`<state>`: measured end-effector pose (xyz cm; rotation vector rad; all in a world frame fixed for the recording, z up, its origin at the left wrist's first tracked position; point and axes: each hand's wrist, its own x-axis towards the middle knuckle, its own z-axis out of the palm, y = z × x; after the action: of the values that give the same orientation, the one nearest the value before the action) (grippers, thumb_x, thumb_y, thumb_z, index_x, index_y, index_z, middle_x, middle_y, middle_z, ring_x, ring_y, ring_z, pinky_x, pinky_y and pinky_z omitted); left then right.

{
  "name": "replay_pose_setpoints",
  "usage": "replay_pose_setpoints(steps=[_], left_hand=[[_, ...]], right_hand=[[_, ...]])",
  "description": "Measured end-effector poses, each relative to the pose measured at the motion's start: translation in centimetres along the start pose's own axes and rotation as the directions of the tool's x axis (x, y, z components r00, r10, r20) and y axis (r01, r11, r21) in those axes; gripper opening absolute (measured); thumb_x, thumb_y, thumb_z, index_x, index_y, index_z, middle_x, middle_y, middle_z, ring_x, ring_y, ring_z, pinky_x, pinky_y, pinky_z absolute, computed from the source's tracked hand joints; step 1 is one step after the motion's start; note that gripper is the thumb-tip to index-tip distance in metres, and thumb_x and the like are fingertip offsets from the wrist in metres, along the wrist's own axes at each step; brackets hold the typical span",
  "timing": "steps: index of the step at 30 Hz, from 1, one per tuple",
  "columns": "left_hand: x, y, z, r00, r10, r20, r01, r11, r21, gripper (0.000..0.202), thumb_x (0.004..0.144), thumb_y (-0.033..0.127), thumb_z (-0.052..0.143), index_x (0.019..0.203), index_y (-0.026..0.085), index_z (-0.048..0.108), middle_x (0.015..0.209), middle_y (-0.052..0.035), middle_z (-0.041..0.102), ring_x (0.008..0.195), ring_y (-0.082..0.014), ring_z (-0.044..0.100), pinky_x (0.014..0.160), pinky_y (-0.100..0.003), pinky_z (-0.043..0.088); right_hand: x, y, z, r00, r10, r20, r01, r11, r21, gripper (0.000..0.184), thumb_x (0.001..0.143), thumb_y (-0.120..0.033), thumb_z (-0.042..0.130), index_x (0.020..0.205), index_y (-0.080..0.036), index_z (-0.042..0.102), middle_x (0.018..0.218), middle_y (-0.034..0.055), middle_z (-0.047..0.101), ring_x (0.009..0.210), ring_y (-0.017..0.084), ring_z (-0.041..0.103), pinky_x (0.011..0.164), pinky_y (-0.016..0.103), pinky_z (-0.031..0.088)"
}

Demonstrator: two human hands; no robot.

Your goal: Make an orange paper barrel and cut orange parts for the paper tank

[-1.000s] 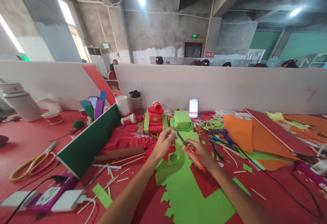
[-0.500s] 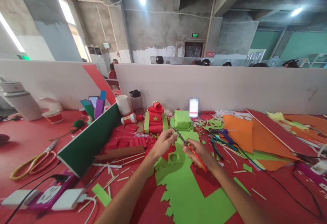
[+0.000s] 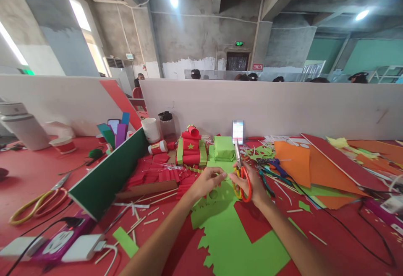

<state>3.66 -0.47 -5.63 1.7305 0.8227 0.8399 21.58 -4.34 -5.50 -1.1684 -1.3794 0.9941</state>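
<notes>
Your right hand (image 3: 252, 185) gripped the red-handled scissors (image 3: 242, 174) just right of the frame's centre, blades pointing up. Your left hand (image 3: 206, 182), fingertips meeting it, pinched a small green paper piece (image 3: 222, 176) above the green sheet (image 3: 233, 234) at lower centre.

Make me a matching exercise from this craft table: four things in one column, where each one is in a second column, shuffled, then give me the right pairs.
Things
1. red-handled scissors
2. yellow-handled scissors
3. phone
4. green paper sheet

Places
A. propped against the white partition
B. far end pinched by the left hand
C. held in the right hand, blades pointing up
D. lying flat on the red table, far left

Pairs: 1-C, 2-D, 3-A, 4-B.
</notes>
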Motion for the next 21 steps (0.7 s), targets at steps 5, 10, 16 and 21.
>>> replay_pose_setpoints(steps=[5,10,16,21], left_hand=[[0.0,-0.1,0.3,1.0,-0.019,-0.007,0.018,0.999,-0.033,0.046,0.084,0.059,0.055,0.07,0.015,0.062,0.056,0.0016,0.053,0.05,-0.0105,0.047,0.049,-0.022,0.035],[0.1,0.1,0.1,0.998,-0.017,-0.06,0.007,0.988,-0.155,0.043,0.085,0.058,0.054,0.084,0.016,0.062,0.073,-0.0015,0.061,0.054,-0.0109,0.054,0.052,-0.023,0.04],[0.2,-0.1,0.3,0.999,-0.012,-0.048,0.007,0.994,-0.11,0.038,0.076,0.052,0.069,0.081,0.016,0.059,0.061,0.0022,0.055,0.051,-0.0094,0.048,0.049,-0.021,0.037],[0.6,-0.9,-0.2,0.991,-0.007,-0.136,-0.008,0.993,-0.115,0.039,0.078,0.053,0.065,0.075,0.016,0.056,0.057,0.0041,0.049,0.049,-0.0081,0.044,0.047,-0.02,0.033]], right_hand=[[0.1,0.7,-0.3,1.0,-0.011,0.005,0.01,0.996,0.094,0.045,0.072,-0.044,0.074,0.102,-0.024,0.048,0.076,-0.0019,0.06,0.059,0.016,0.061,0.049,0.026,0.05],[0.3,1.2,-0.5,0.999,-0.024,-0.024,0.026,0.995,0.095,0.042,0.072,-0.042,0.073,0.102,-0.024,0.049,0.074,-0.003,0.059,0.056,0.014,0.059,0.048,0.025,0.049],[0.2,0.7,-0.2,1.0,0.0,0.017,-0.001,0.995,0.103,0.043,0.072,-0.039,0.074,0.102,-0.024,0.048,0.073,-0.0028,0.059,0.06,0.016,0.062,0.048,0.024,0.049],[0.8,1.0,-1.5,0.999,-0.026,0.028,0.027,0.999,-0.028,0.043,0.074,-0.04,0.07,0.108,-0.024,0.048,0.07,-0.0042,0.058,0.049,0.013,0.054,0.045,0.024,0.045]])
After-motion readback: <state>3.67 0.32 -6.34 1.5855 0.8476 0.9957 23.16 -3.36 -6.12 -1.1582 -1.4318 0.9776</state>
